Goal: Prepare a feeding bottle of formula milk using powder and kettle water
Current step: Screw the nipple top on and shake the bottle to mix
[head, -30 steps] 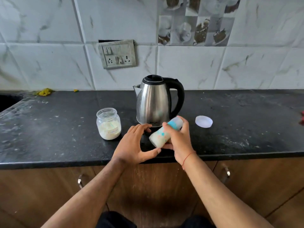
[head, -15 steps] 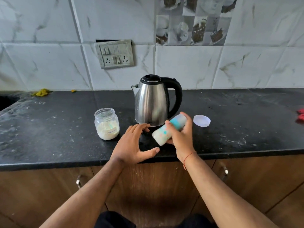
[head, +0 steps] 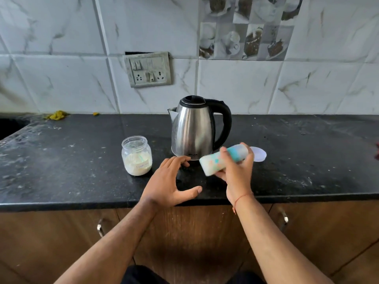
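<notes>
I count one feeding bottle (head: 223,158), one steel kettle (head: 192,130), one powder jar (head: 136,155), one round lid (head: 258,154), two cabinet handles (head: 99,229).

Tilted milky bottle (head: 222,159), open powder jar (head: 136,155)

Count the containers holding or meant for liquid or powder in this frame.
3: the steel kettle at the counter's middle, the open powder jar to its left, and the feeding bottle tilted in the right hand. None seem hidden.
</notes>
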